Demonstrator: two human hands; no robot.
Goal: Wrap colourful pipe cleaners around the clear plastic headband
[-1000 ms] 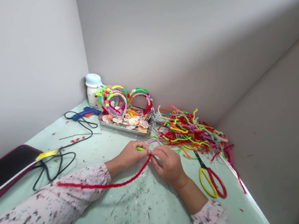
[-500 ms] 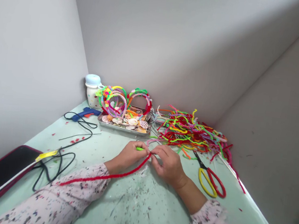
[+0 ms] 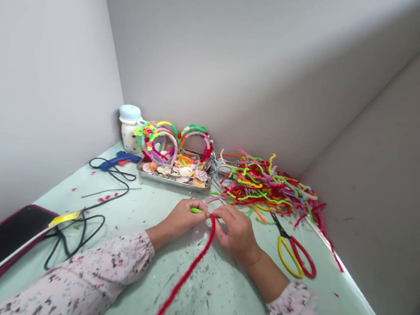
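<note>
My left hand is closed, its thumb and fingers pinching a bright green fuzzy piece, most of which is hidden. Fingertips of my right hand meet it just to the right, pinching the upper end of a long red pipe cleaner. From there the pipe cleaner hangs toward the front edge of the view, between my forearms. A pale pink curved strip shows just beyond the fingertips; whether it joins the green piece I cannot tell.
Behind stand a metal tray of seashells, colourful headbands and a white jar. Pipe cleaners are heaped at right, with scissors before them. At left lie a blue glue gun, a dark cord and a black case.
The red pipe cleaner's loose length has swung off my left sleeve toward the middle and front. Both hands stay pinched together in nearly the same place.
</note>
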